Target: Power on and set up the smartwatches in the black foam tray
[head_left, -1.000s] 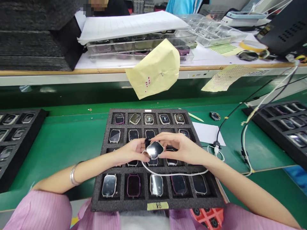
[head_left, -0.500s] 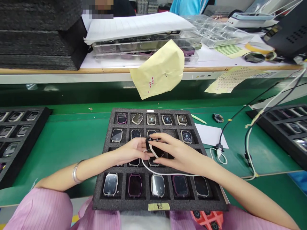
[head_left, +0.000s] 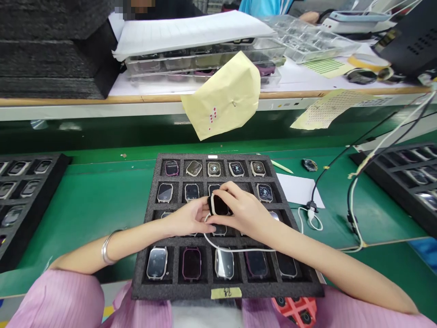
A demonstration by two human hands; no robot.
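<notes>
The right hand (head_left: 244, 212) clamps a dark-faced watch (head_left: 219, 206), fingers curled over its top edge and thumb under it. The left hand (head_left: 186, 218) meets it from 9 o'clock, fingertips pinched together on the watch's lower left corner, where a white cable (head_left: 239, 249) joins. Whether they nip the case or the cable end cannot be told. The watch is held just above the third row of a black foam tray (head_left: 150, 200), near its middle. The cable loops down toward 6 o'clock, crosses the lower rows and runs off past the tray's right edge at 3 o'clock.

Watches lie in the pockets all around the hands. The near rim at 6 o'clock carries a yellow label (head_left: 224, 293) and sits close to the person's lap.

At 9 o'clock a wide strip of green bench (head_left: 102, 200) lies open between this tray and a second tray (head_left: 58, 168). At 3 o'clock the room is tighter: a white sheet (head_left: 297, 189), a plug (head_left: 310, 207) and hanging wires come before a third tray (head_left: 375, 168). At 12 o'clock a yellow paper (head_left: 225, 95) hangs off the raised shelf edge.
</notes>
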